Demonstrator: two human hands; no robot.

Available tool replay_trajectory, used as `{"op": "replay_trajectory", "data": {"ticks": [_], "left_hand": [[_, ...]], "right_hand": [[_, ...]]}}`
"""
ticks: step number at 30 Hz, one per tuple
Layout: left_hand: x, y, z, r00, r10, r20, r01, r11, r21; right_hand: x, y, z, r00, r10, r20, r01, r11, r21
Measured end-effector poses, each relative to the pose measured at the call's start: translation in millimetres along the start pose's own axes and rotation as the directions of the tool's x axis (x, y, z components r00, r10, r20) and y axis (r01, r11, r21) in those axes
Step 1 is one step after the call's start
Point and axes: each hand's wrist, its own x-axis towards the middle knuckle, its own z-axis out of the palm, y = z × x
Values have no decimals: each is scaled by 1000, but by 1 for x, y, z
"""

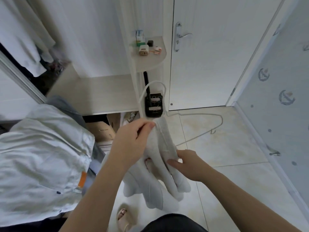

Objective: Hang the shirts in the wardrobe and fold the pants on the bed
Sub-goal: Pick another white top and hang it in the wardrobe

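View from above, looking down at two bare arms over a tiled floor; a white shirt [155,186] is held up between the hands, in front of the body, hanging limp in folds; the shirt's top is pinched between thumb and curled fingers of the left hand [132,141], just under the neck of a white hanger [144,92]; lower down, a fold of the cloth is gripped by the right hand [187,164], thumb laid flat on the cloth, fingers tucked beneath. One arm of the hanger is seen bare to the right, outside the shirt, so the shirt is judged only partly threaded on; it is not yet hung. An open wardrobe [21,77] with pale garments [21,39] lies upper left; a heap [41,148] of pale blue cloth lies left, unfolded; whether it holds pants cannot be told.
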Motion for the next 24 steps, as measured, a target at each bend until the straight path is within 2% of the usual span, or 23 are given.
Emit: {"op": "replay_trajectory", "data": {"ticks": [3, 6, 9, 13, 17, 22, 24], "left_hand": [[1, -10, -14, 1000, -5, -7, 5, 1000, 12], [-1, -25, -28, 998, -57, -6, 57, 998, 39], [-7, -36, -37, 995, -73, 66, 68, 995, 76], [-12, -48, -46, 988, -98, 121, 85, 990, 109], [-13, -45, -38, 969, -112, 221, 70, 979, 192], [-12, -13, -6, 970, -44, 241, -1, 983, 183], [-11, -4, 0, 970, 2, 244, -49, 981, 189]], "right_hand": [[7, 32, 0, 998, 53, -40, -62, 950, -307], [5, 59, -12, 993, 8, -121, -63, 887, -457], [0, 75, -28, 972, -89, -219, -45, 840, -541], [-5, 76, -48, 939, -163, -304, 6, 889, -459], [-13, 40, -66, 868, -339, -362, 269, 935, -230], [-20, -43, -61, 889, -377, -261, 397, 917, 29], [-26, -65, -60, 880, -385, -279, 424, 900, 97]]}}
